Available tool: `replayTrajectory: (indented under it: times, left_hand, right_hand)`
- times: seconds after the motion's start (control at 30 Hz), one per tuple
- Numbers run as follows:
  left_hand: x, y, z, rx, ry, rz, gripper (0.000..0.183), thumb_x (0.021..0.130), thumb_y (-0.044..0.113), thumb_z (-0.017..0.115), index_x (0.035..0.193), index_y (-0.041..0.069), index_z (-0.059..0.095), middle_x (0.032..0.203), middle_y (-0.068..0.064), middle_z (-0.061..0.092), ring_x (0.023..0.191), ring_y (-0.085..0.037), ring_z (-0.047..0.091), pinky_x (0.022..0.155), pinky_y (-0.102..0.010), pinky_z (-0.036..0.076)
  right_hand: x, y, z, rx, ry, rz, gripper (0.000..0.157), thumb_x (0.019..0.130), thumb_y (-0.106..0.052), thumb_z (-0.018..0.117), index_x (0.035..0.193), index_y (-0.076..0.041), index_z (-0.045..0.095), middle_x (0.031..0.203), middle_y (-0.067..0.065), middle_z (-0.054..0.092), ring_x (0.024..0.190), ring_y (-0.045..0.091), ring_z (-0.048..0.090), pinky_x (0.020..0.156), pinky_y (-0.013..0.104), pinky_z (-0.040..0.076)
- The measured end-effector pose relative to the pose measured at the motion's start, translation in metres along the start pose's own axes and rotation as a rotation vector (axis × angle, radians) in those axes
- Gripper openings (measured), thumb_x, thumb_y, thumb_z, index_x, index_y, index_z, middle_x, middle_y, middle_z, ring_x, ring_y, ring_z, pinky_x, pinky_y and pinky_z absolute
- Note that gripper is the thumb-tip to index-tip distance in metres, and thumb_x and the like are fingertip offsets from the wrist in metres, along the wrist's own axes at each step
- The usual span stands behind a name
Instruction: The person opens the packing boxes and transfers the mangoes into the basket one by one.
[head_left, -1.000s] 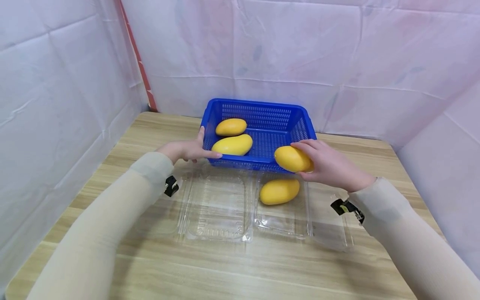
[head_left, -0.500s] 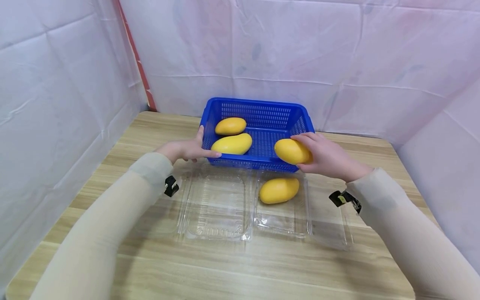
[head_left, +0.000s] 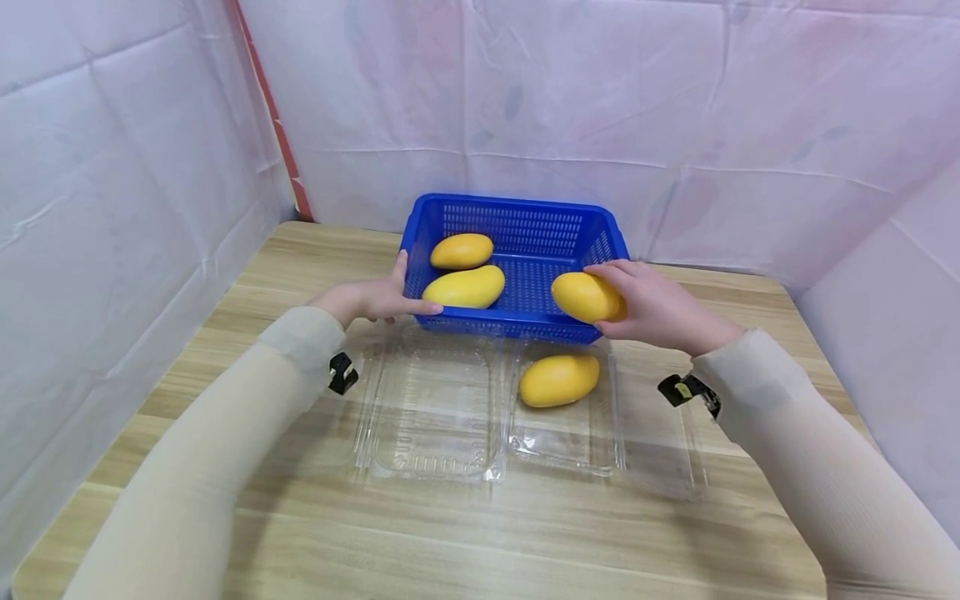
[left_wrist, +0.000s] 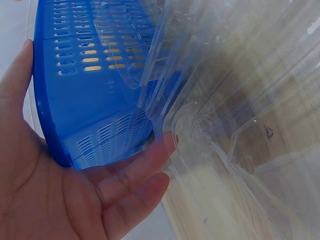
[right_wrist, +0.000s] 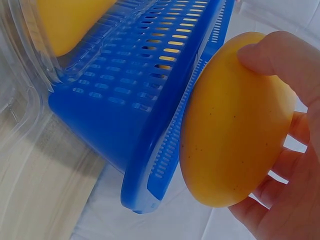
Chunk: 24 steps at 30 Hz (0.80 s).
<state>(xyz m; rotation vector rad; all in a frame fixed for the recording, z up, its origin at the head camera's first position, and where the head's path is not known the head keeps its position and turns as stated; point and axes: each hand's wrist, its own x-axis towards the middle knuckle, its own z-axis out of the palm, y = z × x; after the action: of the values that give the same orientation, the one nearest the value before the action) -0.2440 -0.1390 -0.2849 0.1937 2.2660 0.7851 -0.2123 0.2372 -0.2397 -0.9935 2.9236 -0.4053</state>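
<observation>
In the head view my right hand (head_left: 660, 308) grips a yellow mango (head_left: 583, 297) over the front right corner of a blue plastic basket (head_left: 536, 279). The right wrist view shows the thumb on one side of this mango (right_wrist: 232, 120) and fingers behind it, close beside the basket's rim (right_wrist: 137, 165). My left hand (head_left: 371, 300) rests at the basket's front left corner, thumb along the front rim, fingers extended along the outside. Two mangoes lie inside on the left, one yellow-orange (head_left: 462, 252) and one paler (head_left: 465, 287).
Two clear plastic clamshell boxes stand open before the basket. The left box (head_left: 438, 417) holds nothing; the right box (head_left: 566, 442) contains one mango (head_left: 558, 381). Their lids lie outward on the wooden table (head_left: 420, 542). White sheeting (head_left: 570, 100) hangs behind and at both sides.
My right hand has lifted slightly, moving the mango up and back over the basket's front right rim. The left hand has stayed at the corner.
</observation>
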Motion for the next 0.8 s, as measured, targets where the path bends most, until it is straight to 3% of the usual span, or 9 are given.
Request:
replayTrajectory:
  times: [0.8]
  left_hand:
    - [0.0004, -0.0032, 0.0031, -0.028, 0.026, 0.032, 0.124, 0.076, 0.067, 0.059, 0.135, 0.021, -0.040, 0.151, -0.014, -0.024, 0.114, -0.042, 0.051, 0.099, -0.055, 0.033]
  right_hand:
    - [0.0107, 0.0070, 0.0001, -0.029, -0.021, -0.034, 0.066, 0.073, -0.018, 0.075, 0.130, 0.002, 0.049, 0.121, 0.019, 0.054, 0.103, 0.034, 0.051, 0.087, 0.050, 0.042]
